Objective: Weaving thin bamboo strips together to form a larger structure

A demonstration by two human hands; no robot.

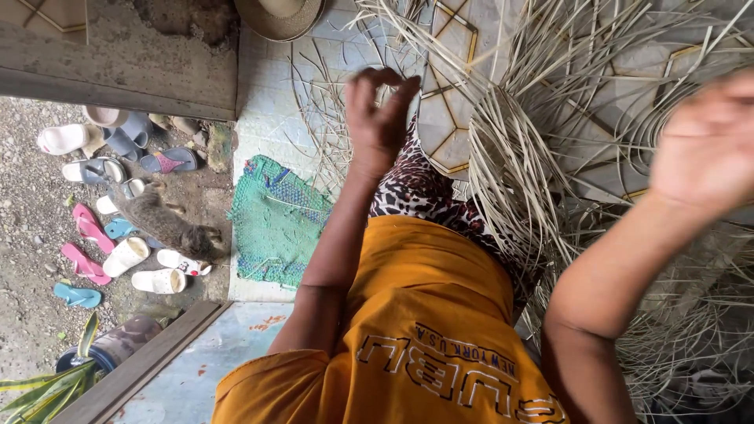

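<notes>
While blurred, hands (pixel 379 118) over straw (pixel 550 157).

Daylight falls soft and even over a tiled floor (pixel 452 118), pale tiles with gold lines in angular shapes. A worn green mat (pixel 275 224) lies by the edge of the step. Below it runs gravel ground (pixel 23 306), where sandals (pixel 98 169) and slippers (pixel 157 280) lie scattered, pink, white and blue. A grey cat (pixel 165 224) stands among them. A rough concrete wall (pixel 149 63) runs above.
</notes>
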